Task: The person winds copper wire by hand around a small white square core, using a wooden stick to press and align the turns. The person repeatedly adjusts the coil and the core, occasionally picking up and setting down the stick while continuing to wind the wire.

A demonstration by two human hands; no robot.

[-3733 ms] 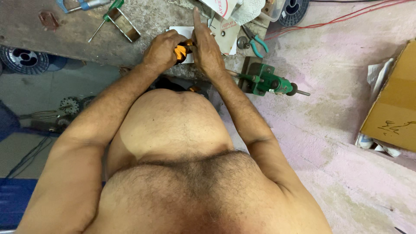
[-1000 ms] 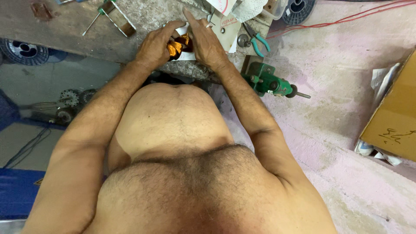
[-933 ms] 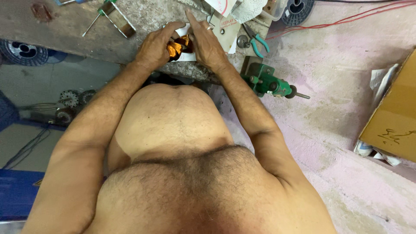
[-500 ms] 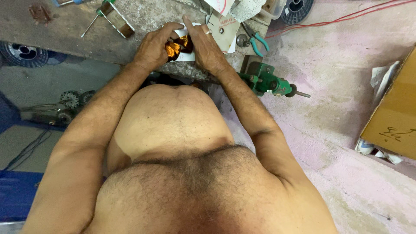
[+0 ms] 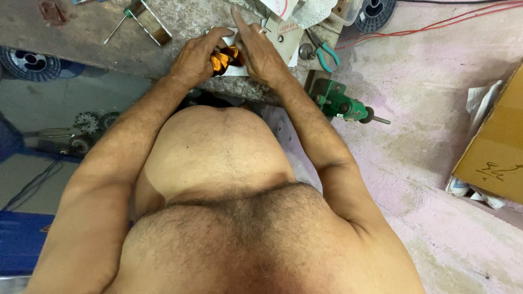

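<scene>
Between our two hands, at the near edge of the bench, sat a copper coil, bright orange, resting on a white card. Our left hand was curled over the coil's left side, fingers closed around it, probably so the windings would not shift. Our right hand lay against the coil's right side with the index finger stretched straight out and the other fingers bent; whether its thumb pinched the wire we could not tell, since the hand itself hid that side. Working low at the bench edge likely let both forearms steady the grip. Just right of our right hand lay pliers with teal handles, and nearer to us on that side stood a green vise fixed to the bench. Left of our left hand, well apart, lay a clamp-like tool and, farther left and lower, a dark spool. A cardboard box sat far to the right on the floor. Compared with the view some seconds before, our hands had shifted slightly farther along the bench, the coil stayed between them, and the right index finger now pointed outward rather than lying folded.
</scene>
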